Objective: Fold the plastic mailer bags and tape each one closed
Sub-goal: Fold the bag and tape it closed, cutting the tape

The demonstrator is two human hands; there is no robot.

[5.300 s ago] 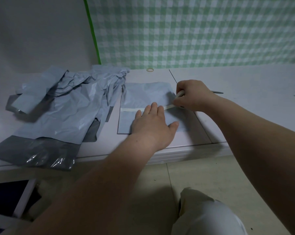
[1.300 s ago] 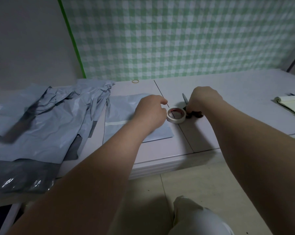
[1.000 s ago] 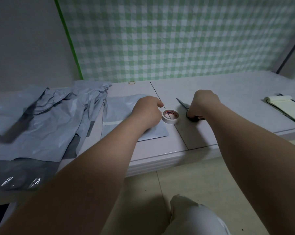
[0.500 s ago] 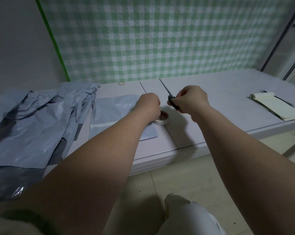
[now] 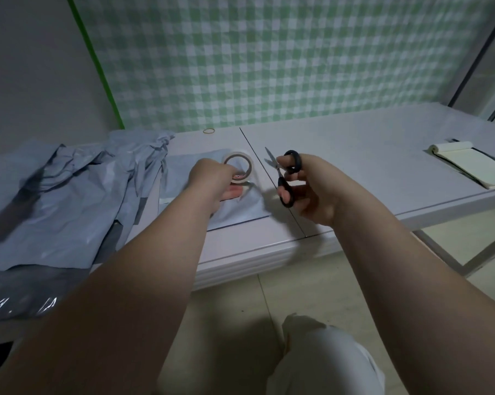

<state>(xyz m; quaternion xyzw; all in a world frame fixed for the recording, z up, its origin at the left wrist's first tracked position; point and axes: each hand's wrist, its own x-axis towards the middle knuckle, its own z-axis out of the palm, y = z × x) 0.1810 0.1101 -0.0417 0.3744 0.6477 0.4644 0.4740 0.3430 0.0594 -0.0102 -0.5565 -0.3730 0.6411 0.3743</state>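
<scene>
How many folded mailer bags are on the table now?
1. The folded mailer bag lies flat near the front edge of the table, under the left hand holding the tape roll. The crumpled pile to its left may hide others.

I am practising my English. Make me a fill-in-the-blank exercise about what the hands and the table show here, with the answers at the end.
1. The left hand holds a roll of ____ above the folded bag.
2. The right hand grips a pair of black ____.
3. The pile of bags lies to the ____ of the folded bag.
4. The notepad lies on the table, far to the ____ of both hands.

Missing words: tape; scissors; left; right.
</scene>
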